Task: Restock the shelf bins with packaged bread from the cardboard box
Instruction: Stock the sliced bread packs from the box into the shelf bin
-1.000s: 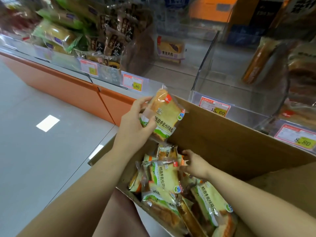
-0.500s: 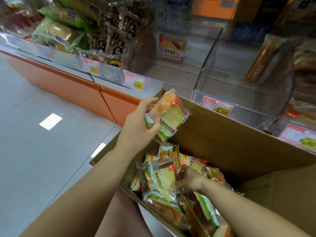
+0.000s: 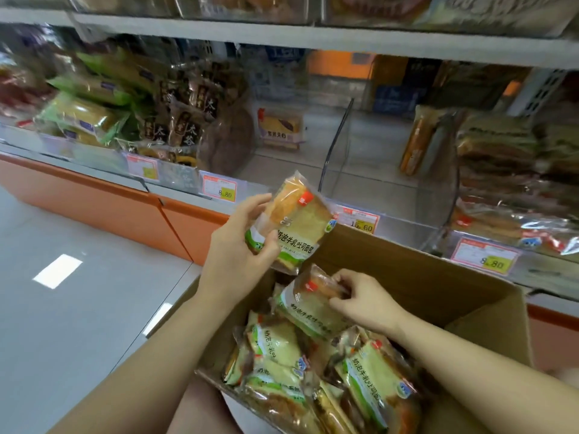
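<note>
My left hand (image 3: 242, 242) grips a packaged bread slice (image 3: 297, 222) in green-and-white wrap, held up above the far left corner of the open cardboard box (image 3: 438, 286). Just below it, my right hand (image 3: 365, 300) pinches the top of a second bread pack (image 3: 308, 303) and holds it partly raised over the pile. Several more identical packs (image 3: 372, 377) lie heaped in the box. Behind the box runs the shelf with clear plastic bins (image 3: 385, 170); the bin straight ahead holds only one small pack at its back.
Bins on the left hold green and dark packaged breads (image 3: 175, 120); stacked loaves (image 3: 507, 170) fill the right bin. Price tags (image 3: 358, 219) line the bin fronts. An upper shelf (image 3: 313, 36) hangs overhead. An orange base panel (image 3: 94, 198) meets grey floor (image 3: 62, 308) on the left.
My right hand has taken hold of a second pack in the box and raised it. My left hand has lifted its pack slightly higher. The camera has tilted up, showing more shelf.
</note>
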`<state>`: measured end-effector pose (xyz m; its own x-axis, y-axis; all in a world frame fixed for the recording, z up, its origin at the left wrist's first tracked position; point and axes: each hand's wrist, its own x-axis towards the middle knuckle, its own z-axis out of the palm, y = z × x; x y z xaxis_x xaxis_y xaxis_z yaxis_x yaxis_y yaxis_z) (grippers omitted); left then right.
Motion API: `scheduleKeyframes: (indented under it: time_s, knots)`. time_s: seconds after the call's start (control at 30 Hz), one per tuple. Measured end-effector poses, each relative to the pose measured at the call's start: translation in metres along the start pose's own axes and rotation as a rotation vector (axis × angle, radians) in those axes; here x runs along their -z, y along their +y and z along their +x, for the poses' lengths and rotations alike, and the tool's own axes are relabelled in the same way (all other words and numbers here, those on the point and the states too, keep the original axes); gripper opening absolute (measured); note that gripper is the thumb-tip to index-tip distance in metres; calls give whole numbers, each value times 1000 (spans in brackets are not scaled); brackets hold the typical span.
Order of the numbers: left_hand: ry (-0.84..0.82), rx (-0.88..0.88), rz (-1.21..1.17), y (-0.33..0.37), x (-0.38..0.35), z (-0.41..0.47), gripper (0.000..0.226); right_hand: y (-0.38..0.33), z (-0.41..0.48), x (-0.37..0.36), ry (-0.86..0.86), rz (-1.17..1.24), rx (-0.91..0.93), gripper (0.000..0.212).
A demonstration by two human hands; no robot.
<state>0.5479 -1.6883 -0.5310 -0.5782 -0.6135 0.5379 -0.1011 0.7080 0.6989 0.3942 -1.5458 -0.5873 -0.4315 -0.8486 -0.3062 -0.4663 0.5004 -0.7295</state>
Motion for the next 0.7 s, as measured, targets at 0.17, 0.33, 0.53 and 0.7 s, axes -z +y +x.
scheduleKeyframes:
  time_s: [0.17, 0.33, 0.53, 0.7]
  knots:
    - [38, -164, -153, 41, -20, 36, 46, -21, -35, 64, 277, -73, 56, 13]
    - [45, -398, -278, 84, -57, 65, 46, -29, -83, 121, 597, -167, 16, 25]
    - [-12, -509, -456, 134, -115, 81, 47, -27, -134, 181, 947, -320, -60, 29]
    - [-97, -260, -577, 169, -150, 86, 47, -18, -152, 231, 904, -609, -210, 31]
